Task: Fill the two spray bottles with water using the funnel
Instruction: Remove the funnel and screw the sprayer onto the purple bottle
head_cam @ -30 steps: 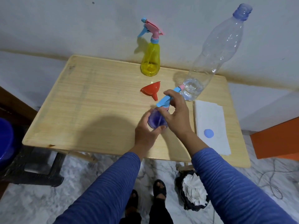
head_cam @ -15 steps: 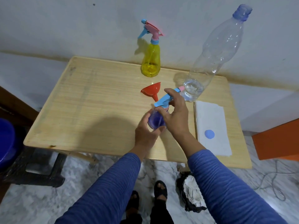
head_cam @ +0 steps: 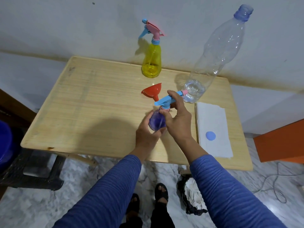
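Purple spray bottle [head_cam: 156,120]: stood near the wooden surface's [head_cam: 98,112] front edge, left hand [head_cam: 146,132] fingers curled round its body, right hand [head_cam: 177,119] fingers pinching its blue trigger head [head_cam: 166,100]. Red funnel [head_cam: 152,91]: lay just behind. Yellow spray bottle [head_cam: 151,63]: upright at the back. Clear water bottle [head_cam: 213,55]: uncapped, at rear right.

Pale wall [head_cam: 65,22], marble floor [head_cam: 41,208], wooden table [head_cam: 98,112]

Table's left half [head_cam: 79,109] open; funnel [head_cam: 152,91] blocks centre.
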{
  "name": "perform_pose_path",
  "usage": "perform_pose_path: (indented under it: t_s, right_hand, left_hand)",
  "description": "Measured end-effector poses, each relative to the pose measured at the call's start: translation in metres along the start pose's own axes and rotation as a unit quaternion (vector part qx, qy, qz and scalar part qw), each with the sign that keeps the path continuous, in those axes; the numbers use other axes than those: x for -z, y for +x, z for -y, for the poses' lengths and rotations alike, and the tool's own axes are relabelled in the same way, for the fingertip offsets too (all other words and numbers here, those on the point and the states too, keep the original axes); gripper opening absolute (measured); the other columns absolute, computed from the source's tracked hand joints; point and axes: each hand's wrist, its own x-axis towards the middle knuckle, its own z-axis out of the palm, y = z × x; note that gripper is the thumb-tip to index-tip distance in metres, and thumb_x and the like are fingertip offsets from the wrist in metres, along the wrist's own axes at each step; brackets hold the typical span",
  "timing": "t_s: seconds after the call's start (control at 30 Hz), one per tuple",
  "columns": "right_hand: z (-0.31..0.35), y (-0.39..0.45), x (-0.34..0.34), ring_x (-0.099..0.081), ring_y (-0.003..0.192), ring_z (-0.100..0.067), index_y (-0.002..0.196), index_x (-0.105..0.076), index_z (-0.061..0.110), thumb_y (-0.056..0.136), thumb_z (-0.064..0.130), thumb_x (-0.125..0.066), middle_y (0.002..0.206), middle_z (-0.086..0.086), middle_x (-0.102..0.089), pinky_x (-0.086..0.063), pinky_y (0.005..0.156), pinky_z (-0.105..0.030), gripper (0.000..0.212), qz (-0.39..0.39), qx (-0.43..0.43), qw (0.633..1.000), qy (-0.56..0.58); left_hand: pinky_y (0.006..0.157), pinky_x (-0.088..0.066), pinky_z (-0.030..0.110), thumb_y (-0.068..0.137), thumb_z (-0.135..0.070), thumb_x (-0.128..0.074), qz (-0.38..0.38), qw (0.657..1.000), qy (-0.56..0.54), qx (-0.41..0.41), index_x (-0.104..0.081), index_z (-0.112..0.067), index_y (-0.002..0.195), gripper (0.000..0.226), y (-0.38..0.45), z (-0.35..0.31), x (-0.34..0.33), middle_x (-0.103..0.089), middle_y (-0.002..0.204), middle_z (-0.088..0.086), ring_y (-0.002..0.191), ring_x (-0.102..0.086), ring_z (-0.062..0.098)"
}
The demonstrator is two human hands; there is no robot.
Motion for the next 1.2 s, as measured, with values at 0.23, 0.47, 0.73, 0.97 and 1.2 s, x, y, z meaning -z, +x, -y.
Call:
perform_pose_path:
  t_s: [0.23,0.47,0.73,0.97,1.2]
  right_hand:
    - [-0.007,-0.012,-0.010,-0.041,0.111,-0.017,0.140,-0.018,0.040,0.064,0.035,-0.083,0.122,-0.009,-0.039,-0.033,0.092,-0.011,0.101,-0.120,0.035,0.982,-0.142]
    - [-0.005,0.009,-0.016,-0.030,0.115,0.005,0.147,-0.022,0.022,0.075,0.010,-0.074,0.132,0.008,-0.037,-0.026,0.091,0.002,0.089,-0.045,0.031,0.995,-0.082]
    - [0.010,0.044,0.000,-0.039,0.127,-0.011,0.148,-0.016,0.027,0.082,0.009,-0.053,0.143,0.022,-0.026,-0.041,0.103,-0.023,0.078,0.004,0.056,0.998,0.000]
    - [0.027,0.087,-0.012,-0.058,0.106,-0.038,0.133,-0.039,0.028,0.091,0.012,-0.044,0.129,-0.017,-0.051,-0.052,0.089,-0.051,0.045,0.142,-0.157,0.915,0.344]
    - [0.019,0.089,-0.051,-0.064,0.090,-0.026,0.125,-0.044,0.016,0.102,0.023,-0.034,0.127,-0.007,-0.058,-0.058,0.074,-0.043,0.026,0.322,-0.250,0.857,0.315]
  left_hand:
    - [0.086,-0.037,-0.002,0.071,-0.009,-0.077,-0.008,1.000,-0.002,-0.016,-0.046,-0.034,0.133,0.074,0.000,0.000,0.001,-0.051,0.126,-0.022,0.108,-0.049,-0.009]
    - [0.097,-0.038,0.008,0.070,-0.018,-0.080,0.001,1.000,-0.002,-0.011,-0.045,-0.032,0.137,0.077,0.002,0.008,0.002,-0.049,0.138,-0.017,0.121,-0.047,-0.003]
    - [0.073,-0.038,0.002,0.081,-0.031,-0.072,-0.006,0.998,0.063,-0.021,-0.039,-0.027,0.141,0.068,0.005,0.012,0.029,-0.049,0.132,-0.012,0.105,-0.051,0.001]
    - [0.102,-0.036,0.042,0.091,-0.033,-0.058,-0.223,0.932,0.285,-0.020,-0.050,-0.017,0.133,0.046,0.033,0.029,0.086,-0.051,0.137,0.006,0.125,-0.046,0.026]
    - [0.116,-0.007,0.045,0.099,-0.041,-0.029,-0.257,0.856,0.426,0.138,-0.020,-0.013,0.149,0.058,0.041,0.051,0.123,-0.013,0.159,0.006,0.147,-0.005,0.026]
